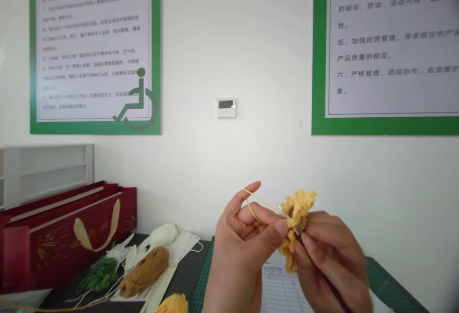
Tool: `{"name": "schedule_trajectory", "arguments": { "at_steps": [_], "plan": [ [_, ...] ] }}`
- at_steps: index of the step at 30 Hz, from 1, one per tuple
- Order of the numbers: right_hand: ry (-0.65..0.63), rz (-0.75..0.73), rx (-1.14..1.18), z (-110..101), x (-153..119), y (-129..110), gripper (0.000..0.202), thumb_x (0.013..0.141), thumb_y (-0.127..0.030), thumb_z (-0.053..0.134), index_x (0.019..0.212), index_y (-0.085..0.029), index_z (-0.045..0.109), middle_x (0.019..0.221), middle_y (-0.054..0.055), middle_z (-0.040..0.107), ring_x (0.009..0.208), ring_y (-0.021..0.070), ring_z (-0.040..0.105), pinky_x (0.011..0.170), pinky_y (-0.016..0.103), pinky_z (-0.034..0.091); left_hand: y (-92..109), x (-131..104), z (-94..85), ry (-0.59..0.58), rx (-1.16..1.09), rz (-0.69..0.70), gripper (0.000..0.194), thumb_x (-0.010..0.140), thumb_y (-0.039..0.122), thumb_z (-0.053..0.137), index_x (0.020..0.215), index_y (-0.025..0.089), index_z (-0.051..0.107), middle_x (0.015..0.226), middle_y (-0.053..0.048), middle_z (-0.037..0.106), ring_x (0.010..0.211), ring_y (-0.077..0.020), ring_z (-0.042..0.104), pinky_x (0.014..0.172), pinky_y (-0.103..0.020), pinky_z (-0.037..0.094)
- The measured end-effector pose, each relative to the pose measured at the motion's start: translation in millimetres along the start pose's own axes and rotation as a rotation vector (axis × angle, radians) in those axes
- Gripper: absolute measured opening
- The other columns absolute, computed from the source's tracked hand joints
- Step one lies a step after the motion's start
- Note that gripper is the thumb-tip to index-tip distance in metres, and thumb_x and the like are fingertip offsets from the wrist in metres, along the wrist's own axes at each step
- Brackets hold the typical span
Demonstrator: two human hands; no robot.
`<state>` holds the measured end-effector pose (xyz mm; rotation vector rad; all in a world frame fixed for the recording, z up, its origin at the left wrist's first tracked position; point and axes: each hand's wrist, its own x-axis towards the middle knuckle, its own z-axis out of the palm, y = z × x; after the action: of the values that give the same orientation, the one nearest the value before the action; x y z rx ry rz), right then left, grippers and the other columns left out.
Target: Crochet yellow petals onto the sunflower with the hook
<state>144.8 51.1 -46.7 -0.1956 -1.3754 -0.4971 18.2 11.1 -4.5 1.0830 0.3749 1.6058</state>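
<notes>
A yellow crocheted piece point(298, 207) with petal-like ruffles and a brownish middle is held up between both hands. My left hand point(247, 236) pinches its left edge between thumb and a finger, while yellow yarn point(263, 199) loops over the raised index finger. A crochet hook point(332, 290) with a dark handle and a thin metal shaft lies in my right hand point(332, 251), its metal tip passing through the stitches near my left thumb. The right fingers also touch the piece's right side.
Brown yarn point(145, 272), green yarn point(98, 274), white yarn point(163, 235) and a yellow ball point(174, 304) lie at the lower left. Red gift bags point(71, 236) stand behind. A printed sheet point(281, 288) lies on a green cutting mat point(204, 274) below the hands.
</notes>
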Motion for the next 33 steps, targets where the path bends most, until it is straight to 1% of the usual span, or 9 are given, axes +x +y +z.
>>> {"name": "schedule_trajectory", "arguments": {
  "at_steps": [2,4,7,11,16,20,24,29,33],
  "plan": [
    [-0.030,-0.113,-0.161,-3.1,5.4,-6.5,0.037,0.081,0.002,0.066,0.103,-0.028,0.071,0.082,0.002,0.069,0.070,0.0169,0.066,0.057,0.031,0.057,-0.9,-3.3,2.7,0.051,0.088,0.099,0.078,0.071,0.014,0.087,0.139,0.015,0.049,0.070,0.001,0.073,0.067,-0.0152,0.066,0.073,-0.028,0.053],
    [-0.059,-0.089,-0.161,-6.1,10.8,-12.8,0.035,0.084,-0.002,0.066,0.109,-0.026,0.070,0.083,0.004,0.072,0.069,0.0175,0.069,0.056,0.030,0.060,0.1,-6.6,4.1,0.084,0.166,0.181,0.078,0.074,0.015,0.085,0.142,0.021,0.046,0.071,0.001,0.074,0.070,-0.0171,0.067,0.071,-0.028,0.053],
    [-0.053,0.093,-0.018,-7.8,13.9,-19.6,0.022,0.090,-0.009,0.061,0.107,-0.021,0.069,0.082,0.006,0.073,0.069,0.0187,0.073,0.053,0.027,0.060,3.8,-8.4,2.6,0.090,0.240,0.208,0.074,0.076,0.014,0.083,0.140,0.024,0.048,0.069,0.002,0.072,0.070,-0.0172,0.068,0.072,-0.028,0.052],
    [0.070,0.395,0.240,-4.3,13.8,-23.8,0.011,0.097,-0.016,0.054,0.101,-0.021,0.063,0.072,0.003,0.068,0.063,0.0178,0.069,0.051,0.027,0.058,7.7,-5.2,-1.9,0.054,0.201,0.164,0.073,0.073,0.013,0.085,0.138,0.023,0.051,0.068,0.003,0.070,0.066,-0.0154,0.065,0.067,-0.025,0.051],
    [0.107,0.698,0.512,-0.1,19.6,-20.9,0.017,0.102,-0.022,0.049,0.088,-0.021,0.059,0.066,-0.001,0.062,0.050,0.0115,0.059,0.046,0.023,0.052,8.9,-2.3,-2.5,0.016,0.091,0.078,0.064,0.071,0.013,0.086,0.129,0.021,0.060,0.068,0.003,0.069,0.062,-0.0127,0.063,0.064,-0.023,0.050],
    [0.042,0.854,0.726,0.4,19.8,-14.2,0.022,0.099,-0.028,0.054,0.079,-0.021,0.054,0.066,-0.002,0.060,0.048,0.0085,0.052,0.045,0.019,0.048,8.0,-2.7,-1.6,-0.010,0.069,0.060,0.055,0.074,0.015,0.085,0.124,0.020,0.064,0.070,0.002,0.068,0.065,-0.0120,0.063,0.067,-0.023,0.050],
    [-0.005,0.847,0.812,2.2,15.0,-10.9,0.014,0.097,-0.030,0.059,0.084,-0.023,0.056,0.069,-0.004,0.055,0.050,0.0074,0.047,0.045,0.017,0.043,5.9,-3.6,-1.7,-0.033,0.084,0.077,0.053,0.077,0.019,0.084,0.127,0.021,0.064,0.071,0.002,0.068,0.066,-0.0116,0.061,0.067,-0.022,0.050],
    [0.002,0.742,0.719,5.7,14.6,-13.5,0.006,0.097,-0.029,0.060,0.092,-0.025,0.059,0.074,-0.003,0.055,0.053,0.0084,0.049,0.044,0.019,0.043,5.4,-4.3,-2.5,-0.043,0.090,0.087,0.055,0.075,0.015,0.085,0.126,0.023,0.066,0.072,0.001,0.068,0.071,-0.0148,0.065,0.070,-0.025,0.052],
    [0.020,0.454,0.395,-5.1,10.4,-12.9,0.010,0.094,-0.017,0.062,0.100,-0.024,0.065,0.076,0.000,0.058,0.058,0.0117,0.056,0.044,0.022,0.046,3.8,-5.1,-1.1,-0.065,0.118,0.092,0.053,0.075,0.015,0.084,0.125,0.022,0.067,0.073,0.000,0.069,0.069,-0.0140,0.063,0.067,-0.024,0.050]
  ]
}}
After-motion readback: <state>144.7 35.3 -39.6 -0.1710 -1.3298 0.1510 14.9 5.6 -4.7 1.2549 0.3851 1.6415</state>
